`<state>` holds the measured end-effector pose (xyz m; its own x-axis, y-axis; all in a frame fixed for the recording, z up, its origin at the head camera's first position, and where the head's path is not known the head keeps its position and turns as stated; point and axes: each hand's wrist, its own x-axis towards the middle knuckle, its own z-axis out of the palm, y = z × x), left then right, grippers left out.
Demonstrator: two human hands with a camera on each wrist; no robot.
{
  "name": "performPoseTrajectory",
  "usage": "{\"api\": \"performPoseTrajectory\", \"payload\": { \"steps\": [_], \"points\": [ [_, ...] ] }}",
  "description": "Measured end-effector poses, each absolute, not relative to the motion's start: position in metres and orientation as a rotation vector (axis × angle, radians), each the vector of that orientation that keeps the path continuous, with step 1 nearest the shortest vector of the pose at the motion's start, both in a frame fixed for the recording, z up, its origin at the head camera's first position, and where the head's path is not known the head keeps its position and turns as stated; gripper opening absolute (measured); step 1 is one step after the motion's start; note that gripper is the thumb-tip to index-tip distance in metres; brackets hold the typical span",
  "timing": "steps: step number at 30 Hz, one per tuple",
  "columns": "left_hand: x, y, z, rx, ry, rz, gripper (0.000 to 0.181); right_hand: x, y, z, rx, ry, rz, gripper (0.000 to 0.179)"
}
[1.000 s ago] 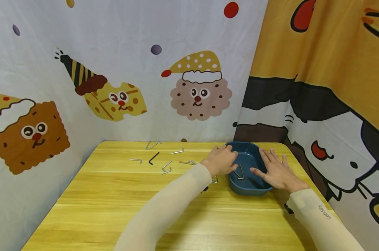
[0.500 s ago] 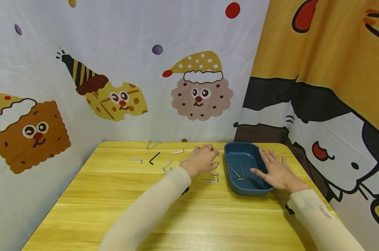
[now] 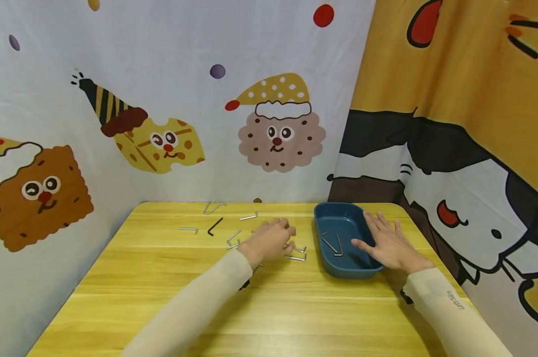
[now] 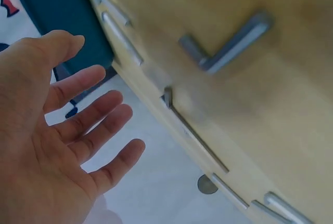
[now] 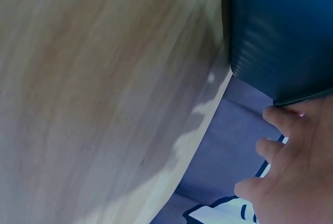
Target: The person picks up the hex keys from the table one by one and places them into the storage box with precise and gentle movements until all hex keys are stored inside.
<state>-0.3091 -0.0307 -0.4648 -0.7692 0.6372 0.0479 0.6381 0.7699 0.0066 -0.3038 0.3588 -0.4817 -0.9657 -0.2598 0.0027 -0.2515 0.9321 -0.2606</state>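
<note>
My left hand point(image 3: 269, 241) hovers over the table among several L-shaped hex keys, its fingers loosely bent and holding nothing. In the left wrist view the fingers are spread, with a silver hex key point(image 4: 231, 47) lying off beyond them. Two silver hex keys beside that hand include a front one point(image 3: 295, 258), partly behind the fingertips. My right hand point(image 3: 391, 246) rests with extended fingers on the right rim of a blue plastic tub point(image 3: 347, 272). Inside the tub lie two hex keys point(image 3: 339, 247). From the right wrist, fingers point(image 5: 283, 120) show against the tub's outer wall.
A black hex key point(image 3: 215, 226) and several silver ones, such as one at the left point(image 3: 188, 229) and one farther back point(image 3: 248, 217), lie scattered on the wooden table point(image 3: 269, 312). Printed cloth point(image 3: 175, 64) hangs close behind the table's back edge.
My left hand has moved left from over the tub to above the loose hex keys, uncovering the hex keys in the tub. The right hand stays on the tub's rim.
</note>
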Motion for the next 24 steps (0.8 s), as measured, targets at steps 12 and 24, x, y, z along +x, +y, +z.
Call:
{"api": "performPoseTrajectory", "payload": {
  "steps": [12,24],
  "points": [
    [-0.295,-0.031,-0.481,-1.193,-2.833,0.086,0.023,-0.306,0.36,-0.48,-0.406,3.065,-0.385,0.115],
    [-0.29,-0.031,-0.488,-1.208,-2.796,0.082,0.017,-0.305,0.358,-0.482,-0.402,3.056,-0.401,0.116]
  ]
}}
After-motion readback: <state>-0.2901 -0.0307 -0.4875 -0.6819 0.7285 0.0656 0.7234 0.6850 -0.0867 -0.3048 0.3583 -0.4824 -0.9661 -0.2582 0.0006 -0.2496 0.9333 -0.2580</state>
